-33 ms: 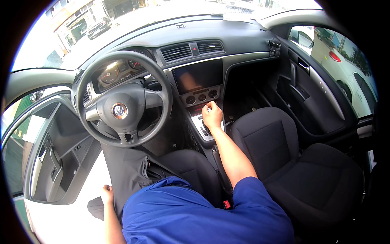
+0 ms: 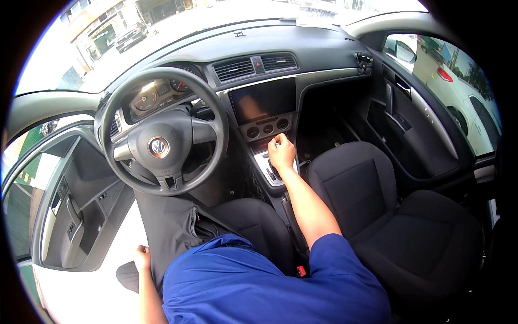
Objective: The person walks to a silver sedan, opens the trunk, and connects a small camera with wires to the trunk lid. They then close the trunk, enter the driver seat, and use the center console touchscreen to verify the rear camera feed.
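right hand on the shifter, leaning in from the open door

the right hand (image 2: 281,153) is curled shut around the gear lever (image 2: 271,168) at centre frame, just under the climate knobs (image 2: 267,128) and the dark screen (image 2: 263,100). the left hand (image 2: 142,257) sits lower left, fingers folded on the edge of the driver seat (image 2: 253,221); can't tell if it's actually gripping. looks risky to me: the body is half out of the open door (image 2: 81,216), so if the lever slips into gear or neutral the car could roll with nobody properly seated. that stretched arm could also bump the knobs or the wheel (image 2: 162,146).
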{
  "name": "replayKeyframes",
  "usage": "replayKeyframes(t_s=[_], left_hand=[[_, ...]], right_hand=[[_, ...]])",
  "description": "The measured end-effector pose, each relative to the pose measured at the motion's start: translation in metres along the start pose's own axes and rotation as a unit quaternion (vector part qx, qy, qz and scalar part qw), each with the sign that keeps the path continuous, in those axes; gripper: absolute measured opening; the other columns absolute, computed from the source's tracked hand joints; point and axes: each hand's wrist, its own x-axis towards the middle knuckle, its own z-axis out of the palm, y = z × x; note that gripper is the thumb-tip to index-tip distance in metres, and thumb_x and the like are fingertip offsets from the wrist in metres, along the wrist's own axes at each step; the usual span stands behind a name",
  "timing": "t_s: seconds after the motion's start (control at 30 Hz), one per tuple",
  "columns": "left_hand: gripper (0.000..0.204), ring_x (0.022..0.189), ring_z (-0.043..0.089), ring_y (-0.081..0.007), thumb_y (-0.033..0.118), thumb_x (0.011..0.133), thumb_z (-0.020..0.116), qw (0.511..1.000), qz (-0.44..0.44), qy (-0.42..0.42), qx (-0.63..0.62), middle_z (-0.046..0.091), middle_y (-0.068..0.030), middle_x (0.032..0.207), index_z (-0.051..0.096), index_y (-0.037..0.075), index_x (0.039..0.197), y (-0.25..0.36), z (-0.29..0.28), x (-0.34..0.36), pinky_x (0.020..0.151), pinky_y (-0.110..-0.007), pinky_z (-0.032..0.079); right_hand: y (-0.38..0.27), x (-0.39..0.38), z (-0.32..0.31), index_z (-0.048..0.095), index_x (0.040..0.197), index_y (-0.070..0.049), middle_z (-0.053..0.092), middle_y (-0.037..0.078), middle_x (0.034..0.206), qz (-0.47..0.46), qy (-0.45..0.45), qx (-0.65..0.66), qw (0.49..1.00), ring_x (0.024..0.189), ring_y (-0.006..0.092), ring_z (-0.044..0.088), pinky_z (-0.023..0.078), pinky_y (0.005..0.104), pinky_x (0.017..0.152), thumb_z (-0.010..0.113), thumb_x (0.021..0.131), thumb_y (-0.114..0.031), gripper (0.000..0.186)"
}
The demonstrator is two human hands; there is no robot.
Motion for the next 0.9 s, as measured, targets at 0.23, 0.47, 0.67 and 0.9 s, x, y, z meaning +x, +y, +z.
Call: replayKeyframes(t_s=[0.23,0.47,0.67,0.9], left_hand=[[0.020,0.080,0.076,-0.0367,0.015,0.097,0.069,1.000,-0.011,-0.018,0.010,0.076,-0.0229,0.085,0.074,-0.004,0.094,0.007,0.000,0.001,0.076,-0.047,0.058],[0.020,0.081,0.076,-0.0378,0.016,0.097,0.069,1.000,-0.012,-0.005,0.002,0.075,-0.0228,0.085,0.074,-0.003,0.093,-0.001,0.004,0.004,0.078,-0.047,0.058],[0.021,0.080,0.075,-0.0382,0.019,0.095,0.068,1.000,-0.015,0.003,0.008,0.075,-0.0223,0.084,0.073,-0.002,0.092,0.006,0.003,0.001,0.078,-0.048,0.058],[0.021,0.081,0.076,-0.0403,0.017,0.094,0.069,1.000,-0.001,0.025,-0.001,0.076,-0.0236,0.085,0.074,-0.003,0.091,-0.001,0.004,-0.001,0.078,-0.049,0.059]], right_hand=[[-0.005,0.012,0.006,0.073,0.095,-0.006,0.078,0.019,0.092,0.074,-0.056,-0.067,0.993,0.093,0.0414,0.076,0.059,0.0499,0.086,0.068,0.093,-0.024,0.019],[-0.013,0.035,0.026,0.077,0.100,-0.007,0.079,0.021,0.099,0.093,-0.093,-0.092,0.987,0.102,0.0412,0.076,0.059,0.0494,0.094,0.068,0.093,-0.026,0.023],[0.005,0.036,0.035,0.075,0.099,-0.008,0.080,0.017,0.099,0.061,-0.060,-0.112,0.990,0.100,0.0397,0.076,0.059,0.0498,0.090,0.068,0.098,-0.027,0.020],[-0.001,0.025,0.036,0.074,0.101,-0.011,0.080,0.011,0.100,0.016,-0.047,-0.075,0.996,0.097,0.0381,0.076,0.059,0.0489,0.085,0.070,0.099,-0.026,0.015]])
